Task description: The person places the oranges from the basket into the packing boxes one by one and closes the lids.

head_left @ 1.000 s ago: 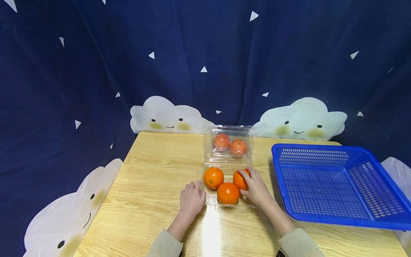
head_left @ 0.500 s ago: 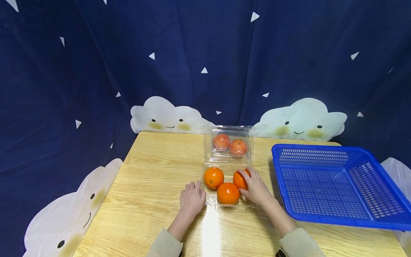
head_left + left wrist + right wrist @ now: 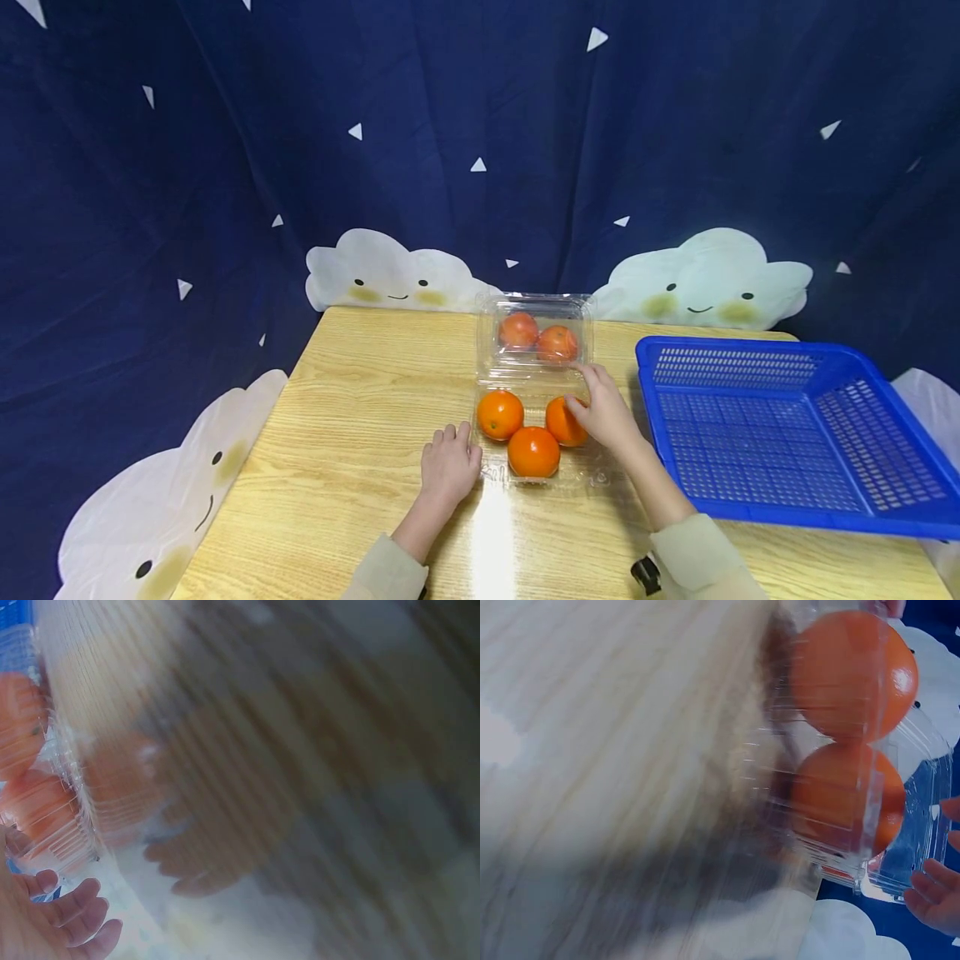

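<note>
A clear plastic clamshell box (image 3: 491, 477) lies unfolded on the wooden table, with three oranges in its near half: a left one (image 3: 500, 415), a front one (image 3: 534, 452) and a right one (image 3: 566, 422). Two paler reddish fruits (image 3: 557, 343) show through the box's far half. My right hand (image 3: 609, 417) is over the right side, its thumb overlapping the right orange and its fingers extended toward the middle fold. In the right wrist view those fingers (image 3: 932, 894) are spread and hold nothing. My left hand (image 3: 450, 462) rests at the box's left edge, fingers (image 3: 84, 915) relaxed.
A blue perforated plastic basket (image 3: 750, 510) stands to the right of the box. Behind the wooden table (image 3: 360, 392) hangs a dark blue curtain (image 3: 420, 100) with white triangles and clouds.
My right hand has let go of the right orange and moved up and slightly forward, toward the box's fold. The left hand and the oranges have stayed in place.
</note>
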Tool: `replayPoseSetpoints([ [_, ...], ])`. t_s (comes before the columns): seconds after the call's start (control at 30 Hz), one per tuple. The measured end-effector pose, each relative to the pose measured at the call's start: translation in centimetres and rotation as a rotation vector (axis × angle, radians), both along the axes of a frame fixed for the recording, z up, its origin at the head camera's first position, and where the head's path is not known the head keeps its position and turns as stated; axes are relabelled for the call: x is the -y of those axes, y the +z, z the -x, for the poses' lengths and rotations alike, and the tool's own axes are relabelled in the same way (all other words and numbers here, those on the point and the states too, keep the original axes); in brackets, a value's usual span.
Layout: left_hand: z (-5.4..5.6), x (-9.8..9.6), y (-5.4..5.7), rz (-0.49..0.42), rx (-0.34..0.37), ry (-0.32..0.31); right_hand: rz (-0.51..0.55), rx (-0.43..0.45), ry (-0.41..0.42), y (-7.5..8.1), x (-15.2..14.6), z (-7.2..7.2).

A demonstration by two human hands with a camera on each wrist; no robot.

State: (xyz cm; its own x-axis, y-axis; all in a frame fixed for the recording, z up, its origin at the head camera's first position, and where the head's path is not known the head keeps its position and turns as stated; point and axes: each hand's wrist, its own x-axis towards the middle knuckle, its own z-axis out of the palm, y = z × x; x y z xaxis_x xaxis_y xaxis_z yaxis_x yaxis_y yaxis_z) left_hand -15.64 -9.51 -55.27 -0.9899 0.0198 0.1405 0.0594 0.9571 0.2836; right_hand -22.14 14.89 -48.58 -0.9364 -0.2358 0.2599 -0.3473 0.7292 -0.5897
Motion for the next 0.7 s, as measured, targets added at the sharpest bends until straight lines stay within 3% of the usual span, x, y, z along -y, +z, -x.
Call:
replayPoseSetpoints([
  [0.2, 0.0, 0.0, -0.1, -0.003, 0.003, -0.002, 0.202, -0.011, -0.131, 0.3, 0.3, 1.5],
  [0.43, -0.1, 0.0, 0.0, -0.006, 0.012, 0.002, 0.503, 0.076, -0.249, 0.8, 0.8, 3.1],
  [0.7, 0.0, 0.0, 0.1, -0.004, 0.017, -0.001, 0.631, 0.18, -0.361, 0.8, 0.7, 4.4],
])
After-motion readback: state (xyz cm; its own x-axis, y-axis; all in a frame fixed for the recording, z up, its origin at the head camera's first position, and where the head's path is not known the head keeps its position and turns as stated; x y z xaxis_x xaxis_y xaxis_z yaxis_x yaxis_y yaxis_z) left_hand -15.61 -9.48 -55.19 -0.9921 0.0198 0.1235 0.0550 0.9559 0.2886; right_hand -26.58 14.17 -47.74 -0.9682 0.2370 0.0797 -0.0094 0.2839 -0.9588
